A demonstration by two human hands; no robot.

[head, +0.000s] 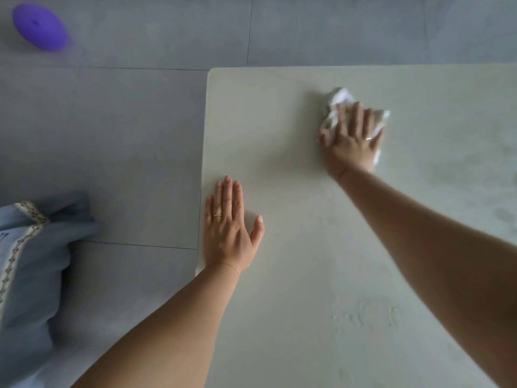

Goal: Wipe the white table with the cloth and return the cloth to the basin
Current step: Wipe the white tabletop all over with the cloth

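The white table [293, 169] fills the right and middle of the head view, its far left corner near the top centre. A crumpled white cloth [340, 99] lies on the far part of the tabletop. My right hand [354, 138] presses flat on the cloth, fingers spread over it, and the cloth sticks out beyond the fingertips and on the right side. My left hand [228, 228] rests palm down on the table beside its left edge, fingers apart, holding nothing. Faint wet streaks show on the near right surface. No basin is in view.
Grey tiled floor [112, 135] lies left of and beyond the table. A purple round object [39, 26] sits on the floor at the top left. A blue cushion or fabric [33, 261] with patterned trim is at the lower left.
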